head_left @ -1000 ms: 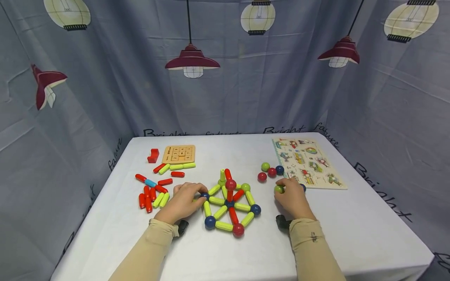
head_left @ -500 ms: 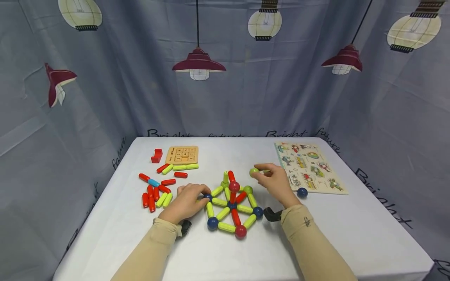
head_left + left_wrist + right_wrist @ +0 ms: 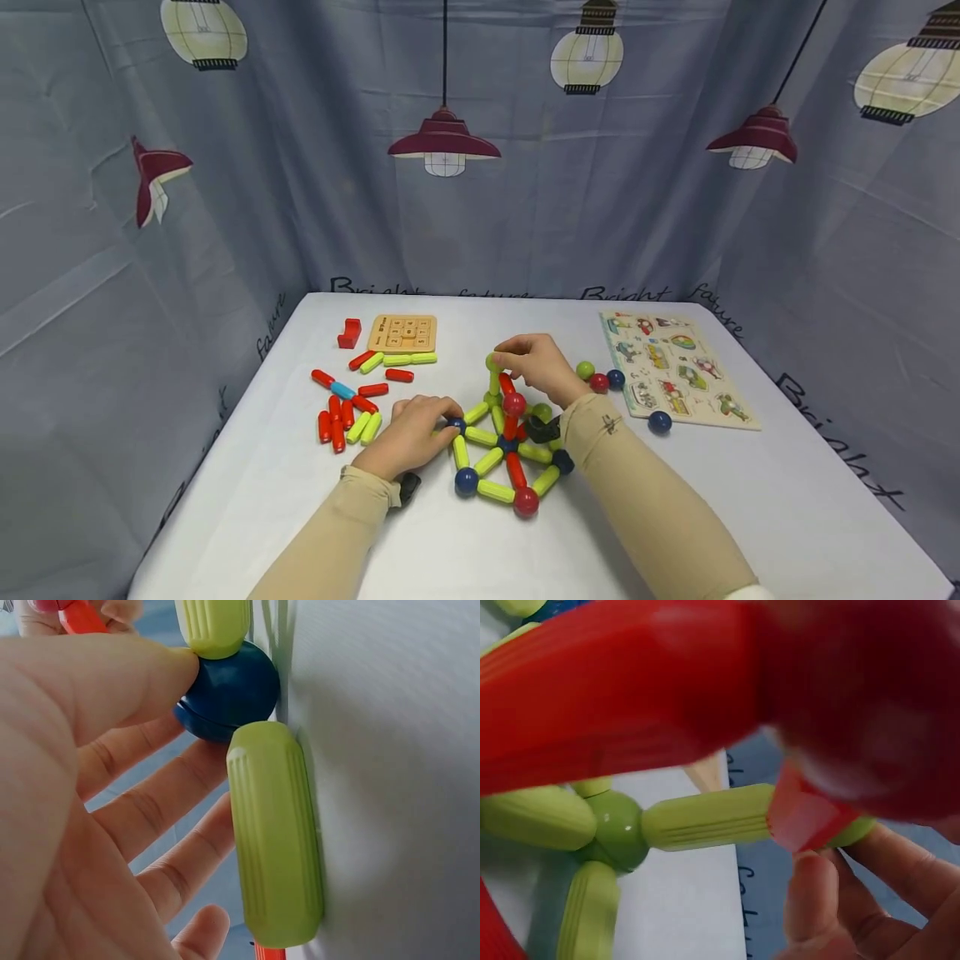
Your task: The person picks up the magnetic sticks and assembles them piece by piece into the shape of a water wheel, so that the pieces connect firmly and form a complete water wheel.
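Note:
A wheel-shaped frame of light green and red sticks [image 3: 517, 472] joined by balls lies on the table. My left hand [image 3: 408, 437] pinches the dark blue ball [image 3: 232, 690] at its left corner between thumb and fingers. At the back, my right hand [image 3: 543, 367] holds a light green ball [image 3: 492, 362] at the top of an upright green stick [image 3: 494, 383]. That stick rises from another green ball [image 3: 619, 831] of the frame. In front of the right hand, a red ball [image 3: 514, 405] tops a red upright over the centre, hiding part of the grip in the right wrist view.
Loose red, green and blue sticks [image 3: 343, 391] lie left of the frame. Behind them are a wooden number puzzle [image 3: 403, 333] and a red block [image 3: 349, 333]. To the right, several loose balls [image 3: 598, 382] sit near a picture board [image 3: 720, 400].
My right hand has carried the green ball leftward from the loose balls to the top of the upright green stick. The left hand keeps its pinch on the blue ball.

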{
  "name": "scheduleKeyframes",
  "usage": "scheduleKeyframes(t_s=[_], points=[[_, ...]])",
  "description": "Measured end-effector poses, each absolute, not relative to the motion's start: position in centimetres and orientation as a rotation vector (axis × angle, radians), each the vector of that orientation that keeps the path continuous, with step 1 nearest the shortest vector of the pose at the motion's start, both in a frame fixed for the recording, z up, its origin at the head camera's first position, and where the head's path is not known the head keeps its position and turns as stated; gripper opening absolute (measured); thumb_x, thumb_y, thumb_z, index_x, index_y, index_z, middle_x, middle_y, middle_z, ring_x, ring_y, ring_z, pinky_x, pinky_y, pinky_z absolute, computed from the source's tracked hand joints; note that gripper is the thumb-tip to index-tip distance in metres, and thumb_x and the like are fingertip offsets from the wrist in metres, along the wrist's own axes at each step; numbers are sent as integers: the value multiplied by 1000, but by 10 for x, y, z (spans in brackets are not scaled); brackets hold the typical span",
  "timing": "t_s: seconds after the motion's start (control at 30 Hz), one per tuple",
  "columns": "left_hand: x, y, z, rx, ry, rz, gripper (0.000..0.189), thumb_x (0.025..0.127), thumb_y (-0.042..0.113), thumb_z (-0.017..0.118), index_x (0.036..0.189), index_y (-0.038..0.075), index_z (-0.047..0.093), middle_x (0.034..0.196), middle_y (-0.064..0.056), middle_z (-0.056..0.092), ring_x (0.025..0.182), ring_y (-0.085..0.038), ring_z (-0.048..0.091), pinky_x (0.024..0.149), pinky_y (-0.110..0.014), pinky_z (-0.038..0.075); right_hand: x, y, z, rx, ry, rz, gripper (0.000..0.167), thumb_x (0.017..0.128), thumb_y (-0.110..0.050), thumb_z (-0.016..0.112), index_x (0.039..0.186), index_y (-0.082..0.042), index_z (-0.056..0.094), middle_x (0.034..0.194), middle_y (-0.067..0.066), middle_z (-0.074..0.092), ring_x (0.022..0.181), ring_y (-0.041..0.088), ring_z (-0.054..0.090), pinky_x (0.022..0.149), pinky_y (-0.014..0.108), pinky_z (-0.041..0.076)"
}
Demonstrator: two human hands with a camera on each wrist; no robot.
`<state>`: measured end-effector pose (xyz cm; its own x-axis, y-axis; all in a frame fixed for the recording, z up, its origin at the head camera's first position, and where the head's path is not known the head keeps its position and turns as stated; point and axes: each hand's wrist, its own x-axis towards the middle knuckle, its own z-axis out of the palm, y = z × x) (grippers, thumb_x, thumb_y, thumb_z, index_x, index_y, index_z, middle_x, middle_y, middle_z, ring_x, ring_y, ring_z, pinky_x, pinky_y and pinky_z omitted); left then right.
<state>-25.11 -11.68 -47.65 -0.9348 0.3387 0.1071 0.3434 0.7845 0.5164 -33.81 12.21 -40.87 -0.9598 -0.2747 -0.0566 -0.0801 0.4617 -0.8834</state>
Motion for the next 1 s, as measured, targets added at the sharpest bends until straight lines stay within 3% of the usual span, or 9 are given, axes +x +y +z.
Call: scheduleKeyframes(t_s=[0.2,0.37,0.47,0.83,1.0], points=[[-251,-115,-474,-570,-2947,-843,24,99,30,71,122,23,69,123,6,71,122,-21,59,106,-49,32,-335,123,-408,-243,2511,-1436,50,92,-44,75,133,-17,65,126,10,68,92,26,67,81,44,57],[-250,-116,-473,-564,-2955,-832,25,99,30,70,123,23,69,123,6,71,122,-22,59,105,-49,33,-330,124,-409,-239,2472,-1442,58,91,-27,78,143,-19,55,134,15,61,95,24,70,78,35,61],[-249,-116,-472,-562,-2960,-839,26,99,30,71,123,23,69,122,6,71,122,-22,59,103,-49,34,-328,123,-408,-244,2463,-1496,56,90,-21,78,142,-21,57,135,13,61,97,24,70,80,36,61],[-248,-117,-473,-572,-2959,-846,26,98,28,71,123,22,69,122,5,71,120,-22,59,100,-48,36,-328,123,-406,-297,2401,-1599,43,98,-30,70,139,-21,62,135,7,65,100,27,68,91,49,57],[-248,-116,-472,-580,-2954,-846,26,98,27,71,123,21,69,122,5,71,120,-23,59,98,-48,38,-330,123,-407,-260,2397,-1613,31,101,-34,65,130,-21,69,126,3,69,96,26,68,93,54,55]])
